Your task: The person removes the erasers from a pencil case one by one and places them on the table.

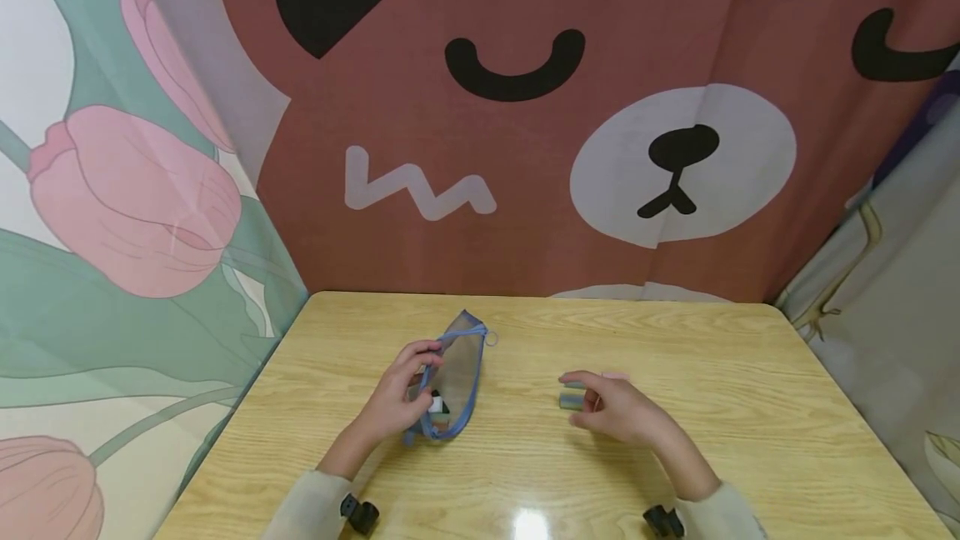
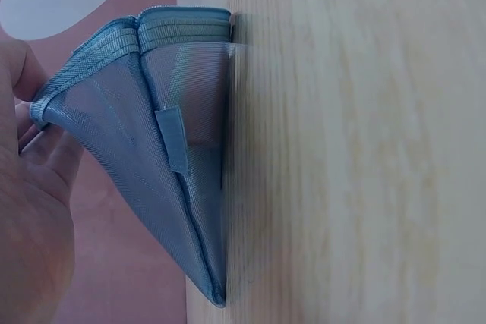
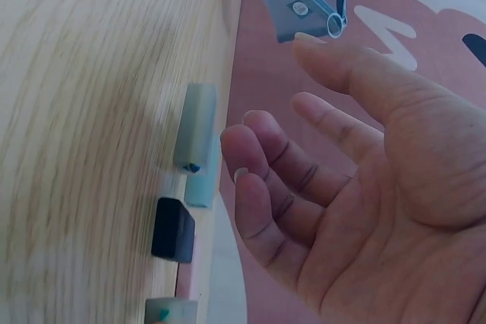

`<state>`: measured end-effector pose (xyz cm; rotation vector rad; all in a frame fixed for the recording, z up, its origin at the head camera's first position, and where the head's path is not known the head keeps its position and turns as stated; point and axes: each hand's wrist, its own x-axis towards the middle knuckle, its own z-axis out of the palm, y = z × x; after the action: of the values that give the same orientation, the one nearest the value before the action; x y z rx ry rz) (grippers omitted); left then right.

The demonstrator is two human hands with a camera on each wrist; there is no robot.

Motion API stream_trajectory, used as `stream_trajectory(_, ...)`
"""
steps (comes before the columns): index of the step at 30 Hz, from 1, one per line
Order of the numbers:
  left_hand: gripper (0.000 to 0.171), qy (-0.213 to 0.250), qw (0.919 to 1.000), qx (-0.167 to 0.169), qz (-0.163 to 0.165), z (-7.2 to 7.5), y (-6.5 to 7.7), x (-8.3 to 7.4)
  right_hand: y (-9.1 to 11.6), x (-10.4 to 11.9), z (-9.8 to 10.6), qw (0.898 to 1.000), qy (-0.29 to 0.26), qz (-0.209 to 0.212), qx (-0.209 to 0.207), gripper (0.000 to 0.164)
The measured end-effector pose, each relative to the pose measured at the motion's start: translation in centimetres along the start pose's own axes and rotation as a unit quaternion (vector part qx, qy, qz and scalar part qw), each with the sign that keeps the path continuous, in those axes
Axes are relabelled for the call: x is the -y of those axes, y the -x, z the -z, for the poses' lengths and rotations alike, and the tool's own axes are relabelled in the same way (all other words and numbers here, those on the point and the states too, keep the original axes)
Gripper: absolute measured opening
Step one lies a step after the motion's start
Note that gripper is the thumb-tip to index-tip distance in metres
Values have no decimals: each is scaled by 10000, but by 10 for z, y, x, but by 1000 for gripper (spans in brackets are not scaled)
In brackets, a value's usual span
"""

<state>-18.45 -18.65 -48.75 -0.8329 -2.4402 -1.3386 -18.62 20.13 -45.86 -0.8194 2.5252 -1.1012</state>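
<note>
A blue mesh zip pouch (image 1: 468, 361) stands with its mouth unzipped on the table; a white piece and other small things show inside it. My left hand (image 1: 392, 397) grips the near side of its mouth, fingers and thumb at the zipper edge. In the right wrist view, my right hand (image 3: 349, 187) holds nothing, its fingers loosely bent above the tabletop. Beside the fingertips lie a pale green block (image 3: 197, 127), a light teal block (image 3: 200, 189) and a black block (image 3: 173, 229). What kind of blocks they are, I cannot tell.
A pink piece (image 3: 186, 277) and another pale block (image 3: 171, 310) lie lower in the right wrist view. The wooden table (image 1: 750, 407) meets a bear-print curtain (image 1: 525, 157) at its back edge. A tulip-print curtain (image 1: 135, 198) hangs at the left.
</note>
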Motion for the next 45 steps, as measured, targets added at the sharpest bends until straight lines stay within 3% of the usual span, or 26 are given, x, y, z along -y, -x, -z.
stream_trajectory(24, 43, 14, 9998, 172, 135, 1, -2, 1, -22, 16, -14, 9995, 279, 100, 72, 54)
stream_trajectory(37, 43, -3, 9997, 196, 121, 2, -2, 0, -41, 26, -29, 9993, 151, 305, 183, 53)
stream_trajectory(45, 43, 43, 9997, 196, 116, 3, -1, -1, -48, 30, -36, 9995, -2, 182, 250, 53)
